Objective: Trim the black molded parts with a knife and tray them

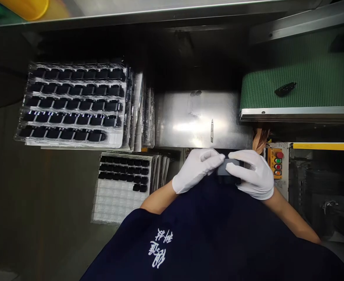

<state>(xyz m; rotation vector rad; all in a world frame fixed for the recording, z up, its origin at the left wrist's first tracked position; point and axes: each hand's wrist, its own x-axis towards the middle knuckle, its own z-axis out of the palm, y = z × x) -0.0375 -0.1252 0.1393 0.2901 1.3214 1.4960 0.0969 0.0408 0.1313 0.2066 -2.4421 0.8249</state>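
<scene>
The head view is filled at the bottom by the person's dark navy shirt [218, 234], with white lettering on one side. At the upper right runs a green conveyor belt [309, 62], edged with a metal rail. At the upper left stands a large stack of trays [115, 138], its top tray bearing rows of black pieces. Between the two lies a shiny metal plate [177, 113]. Below the large stack is a smaller-looking stack [113, 203], where black pieces fill the far rows and pale pockets show nearer the person.

Both hands wear white gloves and meet just below the plate's near edge, in front of the shirt. The right hand [255, 173] is closed around the right side of a dark grey part [223, 168], its thumb laid across the face. The left hand [199, 167] has its fingers drawn together, tips at the part's upper left edge; whether they grip it I cannot tell. Right of the right hand sits a yellow button box [274, 173]. One glossy black piece [286, 89] lies alone on the belt, and a slim pointed blade [212, 132] rests on the plate.
</scene>
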